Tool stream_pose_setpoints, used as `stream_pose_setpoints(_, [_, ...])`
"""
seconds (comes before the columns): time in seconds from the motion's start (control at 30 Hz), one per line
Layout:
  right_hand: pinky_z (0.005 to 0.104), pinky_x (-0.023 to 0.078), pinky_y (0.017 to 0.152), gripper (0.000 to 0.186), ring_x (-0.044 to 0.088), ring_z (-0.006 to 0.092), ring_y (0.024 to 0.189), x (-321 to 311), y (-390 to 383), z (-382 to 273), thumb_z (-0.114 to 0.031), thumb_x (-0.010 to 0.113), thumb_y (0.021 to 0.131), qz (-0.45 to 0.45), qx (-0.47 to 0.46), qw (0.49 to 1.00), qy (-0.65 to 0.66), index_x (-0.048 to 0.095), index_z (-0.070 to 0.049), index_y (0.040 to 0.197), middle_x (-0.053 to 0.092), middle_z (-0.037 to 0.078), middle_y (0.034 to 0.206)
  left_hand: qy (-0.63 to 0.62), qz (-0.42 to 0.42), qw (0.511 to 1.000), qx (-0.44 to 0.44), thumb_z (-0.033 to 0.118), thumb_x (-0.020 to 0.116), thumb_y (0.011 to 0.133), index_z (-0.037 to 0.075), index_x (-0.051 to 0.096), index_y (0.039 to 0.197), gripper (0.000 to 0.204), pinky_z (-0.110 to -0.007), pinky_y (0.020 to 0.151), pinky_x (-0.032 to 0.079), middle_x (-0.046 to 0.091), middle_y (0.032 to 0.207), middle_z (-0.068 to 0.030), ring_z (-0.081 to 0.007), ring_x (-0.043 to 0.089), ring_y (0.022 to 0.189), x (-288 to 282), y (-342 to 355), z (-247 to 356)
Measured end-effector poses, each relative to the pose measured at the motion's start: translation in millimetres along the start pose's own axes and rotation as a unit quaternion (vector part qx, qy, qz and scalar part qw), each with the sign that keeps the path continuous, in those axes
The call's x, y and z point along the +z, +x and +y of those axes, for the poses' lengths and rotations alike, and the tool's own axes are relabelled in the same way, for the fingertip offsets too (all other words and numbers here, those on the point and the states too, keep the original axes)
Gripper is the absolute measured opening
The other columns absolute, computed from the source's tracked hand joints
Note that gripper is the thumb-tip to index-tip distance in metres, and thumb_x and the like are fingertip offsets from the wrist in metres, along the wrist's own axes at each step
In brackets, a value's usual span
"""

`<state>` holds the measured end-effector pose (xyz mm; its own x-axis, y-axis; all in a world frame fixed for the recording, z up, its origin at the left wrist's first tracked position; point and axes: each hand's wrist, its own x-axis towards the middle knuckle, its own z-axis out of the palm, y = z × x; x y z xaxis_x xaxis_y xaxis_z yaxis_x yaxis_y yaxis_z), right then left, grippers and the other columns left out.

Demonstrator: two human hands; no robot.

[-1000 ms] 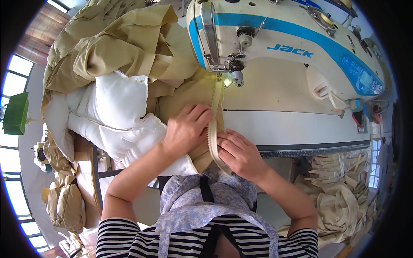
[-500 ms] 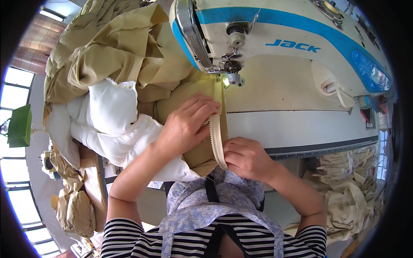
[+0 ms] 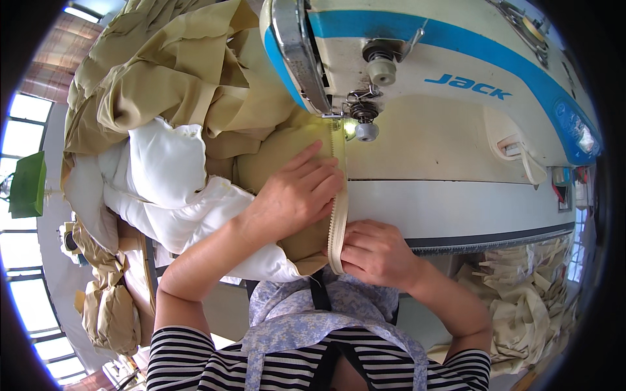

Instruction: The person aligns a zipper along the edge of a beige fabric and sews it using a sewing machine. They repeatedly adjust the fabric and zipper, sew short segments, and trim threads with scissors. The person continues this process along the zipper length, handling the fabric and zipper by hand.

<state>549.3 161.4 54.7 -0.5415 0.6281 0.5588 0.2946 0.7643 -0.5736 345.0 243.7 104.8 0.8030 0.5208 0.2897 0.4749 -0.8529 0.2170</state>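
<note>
A beige zipper tape point(image 3: 336, 242) with visible teeth runs from under the sewing machine's needle area toward me, along the edge of a tan fabric piece point(image 3: 270, 151). My left hand point(image 3: 297, 194) lies over that fabric, its index finger stretched out and apart. The other fingers rest on the zipper's edge, a short way below the needle area. Close to the zipper's near end, my right hand point(image 3: 377, 253) is closed on the tape, pinching it from the right. The fingertips there are partly hidden.
The white and blue sewing machine point(image 3: 404, 72) stands over the far side, its small lamp lit. White padded filling point(image 3: 171, 159) and heaped tan cloth point(image 3: 140, 94) lie left. A ruler strip point(image 3: 489, 241) edges the table; cream cloth strips point(image 3: 525, 300) hang below right.
The zipper, bowed before, now lies straighter. My left hand has shifted slightly right, its index finger lifting away from the others. My right hand has moved slightly toward me, still pinching the tape.
</note>
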Motion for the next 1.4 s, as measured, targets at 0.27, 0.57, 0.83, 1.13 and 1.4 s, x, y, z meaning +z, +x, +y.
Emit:
stream_pose_setpoints(0.27, [0.0357,0.057,0.082,0.019,0.068,0.0217,0.088,-4,9,1,-0.01,0.077,0.071,-0.018,0.014,1.0,-0.016,0.069,-0.008,0.088,0.069,0.003,0.089,0.033,-0.003,0.999,0.0,0.009,0.077,0.075,0.006,0.065,0.104,0.032,-0.052,0.109,0.046,0.07,0.106,-0.0065,-0.0238,0.068,0.109,7,-5,-13])
stream_pose_setpoints(0.57, [0.0374,0.056,0.08,0.017,0.069,0.0247,0.085,-6,41,16,-0.007,0.076,0.075,-0.002,0.081,0.995,-0.064,0.069,-0.007,0.09,0.069,0.005,0.085,-0.013,-0.007,0.999,0.038,0.013,0.076,0.077,0.007,0.065,0.114,0.039,-0.046,0.103,0.047,0.068,0.114,-0.0063,-0.0268,0.065,0.11,-1,13,-60])
stream_pose_setpoints(0.83, [0.0476,0.049,0.1,0.061,0.061,0.035,0.11,-26,64,-22,-0.031,0.081,0.079,0.02,0.062,0.993,-0.096,0.06,0.004,0.124,0.062,0.016,0.122,0.164,-0.081,0.967,-0.179,0.027,0.065,0.093,0.005,0.068,0.081,0.026,-0.043,0.089,0.051,0.063,0.074,-0.0096,-0.0316,0.062,0.08,-112,-38,-40])
stream_pose_setpoints(1.13, [0.0393,0.052,0.091,0.029,0.066,0.0249,0.101,43,41,-72,-0.018,0.065,0.081,-0.194,-0.15,0.969,-0.023,0.07,-0.004,0.106,0.071,0.009,0.108,-0.108,-0.225,0.966,-0.076,0.02,0.071,0.092,0.006,0.059,0.082,0.021,-0.038,0.043,0.049,0.058,0.062,-0.0039,-0.021,0.06,0.05,-131,-107,107])
stream_pose_setpoints(1.4, [0.0408,0.051,0.078,0.017,0.066,0.0263,0.084,34,11,-85,-0.018,0.067,0.086,-0.144,0.013,0.989,0.037,0.07,-0.005,0.097,0.069,0.008,0.086,0.213,-0.076,0.955,-0.191,0.037,0.057,0.096,0.022,0.041,0.154,0.062,-0.065,0.096,0.044,0.06,0.137,-0.0087,-0.0326,0.056,0.124,-24,-42,10])
